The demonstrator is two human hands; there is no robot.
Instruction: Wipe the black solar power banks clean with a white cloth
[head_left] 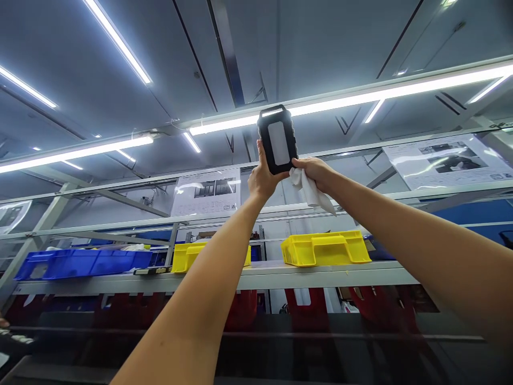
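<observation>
A black, rounded device (269, 143), which looks like a rugged power bank, is raised in front of the ceiling lights. Its pale, panel-like middle faces me, and a slot runs across its top end. My left hand (262, 174) is closed around its lower left side and bottom. At the lower right corner, my right hand (315, 172) pinches a crumpled white cloth (315, 198), with its fingertips touching the device. The cloth hangs down below the fingers. Both arms reach up from the bottom of the view.
Below on a pale shelf rail (264, 279) stand a yellow bin (326, 248), another yellow bin (186, 256) partly behind my left arm, and blue bins (84, 263). Printed sheets (206, 193) hang behind. A long lamp (360, 100) crosses overhead. Part of another hand (3, 322) shows at far left.
</observation>
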